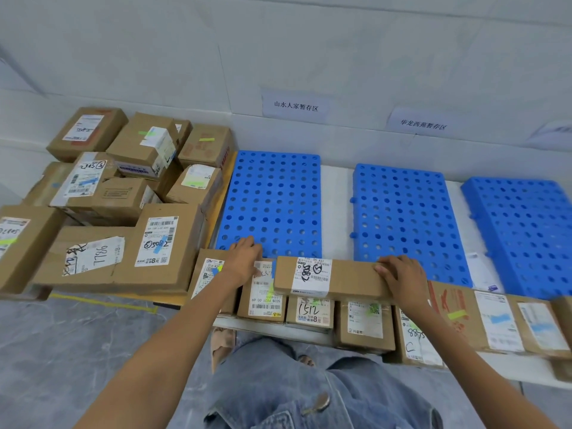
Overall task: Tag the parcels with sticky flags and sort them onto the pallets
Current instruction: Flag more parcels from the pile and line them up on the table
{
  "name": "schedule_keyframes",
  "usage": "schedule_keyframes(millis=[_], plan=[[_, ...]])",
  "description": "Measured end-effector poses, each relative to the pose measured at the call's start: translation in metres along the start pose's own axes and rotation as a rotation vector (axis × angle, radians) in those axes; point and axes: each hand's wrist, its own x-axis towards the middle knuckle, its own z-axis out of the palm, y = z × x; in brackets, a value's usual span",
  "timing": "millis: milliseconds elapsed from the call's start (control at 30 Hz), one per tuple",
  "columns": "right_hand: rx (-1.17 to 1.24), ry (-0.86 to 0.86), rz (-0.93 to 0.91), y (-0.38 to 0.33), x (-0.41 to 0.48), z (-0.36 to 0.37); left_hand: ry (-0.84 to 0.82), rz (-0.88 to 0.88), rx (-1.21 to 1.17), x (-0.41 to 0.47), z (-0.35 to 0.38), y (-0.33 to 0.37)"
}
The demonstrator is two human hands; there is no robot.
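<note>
Cardboard long parcel (328,278), over the front row of parcels (309,314), just short of the nearest pallet (272,199). Gripped at its right end by the right hand (402,280), fingers curled; left hand (244,261) beside the other end, grip unclear. Risks tipping leftward if carried one-handed, knocking the row.

Bright even light, soft shadows, wide-angle bending at edges, slight blur

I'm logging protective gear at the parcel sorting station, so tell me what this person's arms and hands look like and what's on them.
The left forearm and right forearm are bare, with no sleeves in view. The left hand and right hand wear no gloves, and no watch, ring or bracelet shows. Below them are faded blue jeans with a metal button.
</note>
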Motion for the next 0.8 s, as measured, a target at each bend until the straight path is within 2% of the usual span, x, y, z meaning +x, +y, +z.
schedule_keyframes(millis=[133,233,500,567,700,800], plan=[[0.018,-0.001,0.016,-0.002,-0.002,0.0,-0.064,-0.043,-0.109,0.009,-0.006,0.002],[0.019,0.016,0.023,-0.004,-0.003,0.002,-0.043,-0.084,-0.257,0.014,-0.006,-0.002],[0.086,0.005,-0.06,-0.019,-0.01,0.015,0.305,-0.204,-0.878,0.025,-0.031,0.001],[0.098,-0.014,-0.064,-0.026,-0.011,0.019,0.348,-0.231,-1.082,0.026,-0.05,0.01],[0.115,0.009,-0.067,-0.042,-0.007,0.019,0.313,-0.256,-1.46,0.014,-0.086,0.042],[0.378,0.068,-0.07,-0.077,-0.002,-0.003,0.236,-0.239,-1.651,-0.005,-0.103,0.078]])
